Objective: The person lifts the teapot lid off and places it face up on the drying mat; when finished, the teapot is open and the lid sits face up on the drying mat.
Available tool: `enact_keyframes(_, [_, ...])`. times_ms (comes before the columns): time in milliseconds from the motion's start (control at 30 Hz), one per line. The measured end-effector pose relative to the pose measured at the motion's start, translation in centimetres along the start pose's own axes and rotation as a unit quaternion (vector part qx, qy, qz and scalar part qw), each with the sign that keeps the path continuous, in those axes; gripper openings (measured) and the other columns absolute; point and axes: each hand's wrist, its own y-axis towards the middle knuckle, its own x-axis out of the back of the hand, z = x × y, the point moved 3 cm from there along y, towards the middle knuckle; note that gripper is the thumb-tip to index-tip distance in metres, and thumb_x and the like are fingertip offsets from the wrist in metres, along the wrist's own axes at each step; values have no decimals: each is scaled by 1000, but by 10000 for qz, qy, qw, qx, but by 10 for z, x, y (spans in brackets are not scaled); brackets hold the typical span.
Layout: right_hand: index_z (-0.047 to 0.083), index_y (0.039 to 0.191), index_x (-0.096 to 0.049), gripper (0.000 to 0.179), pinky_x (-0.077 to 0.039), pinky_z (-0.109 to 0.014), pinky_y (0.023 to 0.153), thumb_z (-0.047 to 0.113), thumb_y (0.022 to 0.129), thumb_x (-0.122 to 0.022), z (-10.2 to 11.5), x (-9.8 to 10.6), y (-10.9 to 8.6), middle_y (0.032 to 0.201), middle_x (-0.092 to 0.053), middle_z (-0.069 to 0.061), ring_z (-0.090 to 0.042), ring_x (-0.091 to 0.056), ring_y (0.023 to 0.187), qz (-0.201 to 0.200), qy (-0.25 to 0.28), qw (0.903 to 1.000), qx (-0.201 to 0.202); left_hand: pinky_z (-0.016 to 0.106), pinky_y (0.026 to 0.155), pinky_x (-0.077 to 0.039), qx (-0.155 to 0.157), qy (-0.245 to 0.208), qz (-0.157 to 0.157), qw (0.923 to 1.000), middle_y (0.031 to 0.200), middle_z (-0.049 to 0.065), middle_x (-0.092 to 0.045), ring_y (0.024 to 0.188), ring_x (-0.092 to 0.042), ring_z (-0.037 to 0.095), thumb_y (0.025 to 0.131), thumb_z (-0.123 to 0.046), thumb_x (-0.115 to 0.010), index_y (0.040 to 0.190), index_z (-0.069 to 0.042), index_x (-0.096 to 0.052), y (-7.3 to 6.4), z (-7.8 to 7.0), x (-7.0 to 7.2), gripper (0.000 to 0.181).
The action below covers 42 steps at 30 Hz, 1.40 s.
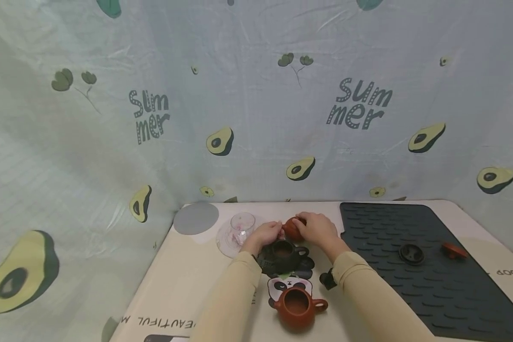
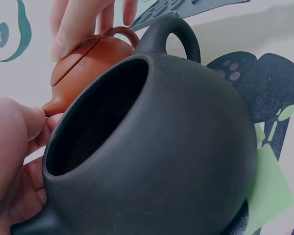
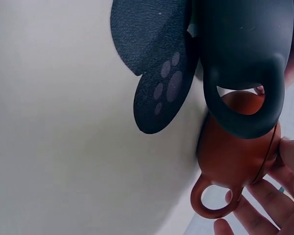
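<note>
At the far side of the table, both hands are on a small reddish-brown teapot (image 2: 95,66) with its lid on. My left hand (image 1: 268,233) pinches the spout tip between thumb and finger. From the other side my right hand (image 1: 319,229) grips the lidded top, its fingers also near the small loop handle. Just in front stands a black teapot (image 2: 186,137), lidless, its dark opening facing up and its handle to the right. Nearest to me is another reddish-brown teapot (image 1: 297,318), also lidless, with its handle to the right.
A panda-printed mat (image 1: 277,285) lies under the middle row. On the right, a black ridged mat (image 1: 384,294) carries a black lid (image 1: 412,254) and a reddish-brown lid (image 1: 454,250). A clear glass cup (image 1: 242,222) stands on a saucer (image 1: 224,240) beside a grey round pad (image 1: 196,218).
</note>
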Motion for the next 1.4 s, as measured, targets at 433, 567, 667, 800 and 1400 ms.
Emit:
enact_keyframes(433, [12,129,-70,39,-54,-49,83,36,100,-67,0,-1,1,115,-72,-13,-31,-66,95,-192,358,9990,-173,39,89,-44,84,-13,-59,9999,89,6,-63,86,-56,18,112,-29,-39,100,0,-65,1,5,-1,41])
enact_keyframes(567, [10,122,-73,35,-53,-51,88,35,97,-72,-5,-1,0,116,-72,-13,-33,-66,104,-396,716,9962,-313,42,92,-43,114,-94,-25,9999,90,6,-64,88,-57,18,112,-30,-38,101,-1,-65,2,5,-3,42])
enact_keyframes(667, [11,119,-75,32,-53,-50,88,34,97,-72,-6,0,-1,116,-72,-13,-33,-66,105,-509,920,9938,-360,42,92,-43,117,-86,-22,9999,90,5,-63,88,-56,19,113,-30,-38,100,-1,-65,2,4,-4,42])
enact_keyframes(800, [9,117,-76,30,-53,-51,86,32,99,-69,-6,4,0,113,-73,-14,-34,-66,104,-707,1258,9889,-340,40,90,-44,78,-6,-102,9999,90,5,-63,87,-56,18,113,-29,-37,99,-1,-66,2,3,-4,42])
enact_keyframes(1400, [2,125,-68,36,-54,-40,80,30,104,-59,-23,16,-2,110,-70,-16,-30,-67,99,-521,3380,9304,-1316,37,91,-44,71,-225,-186,9995,91,8,-67,85,-58,15,112,-27,-38,99,2,-66,0,1,-3,42])
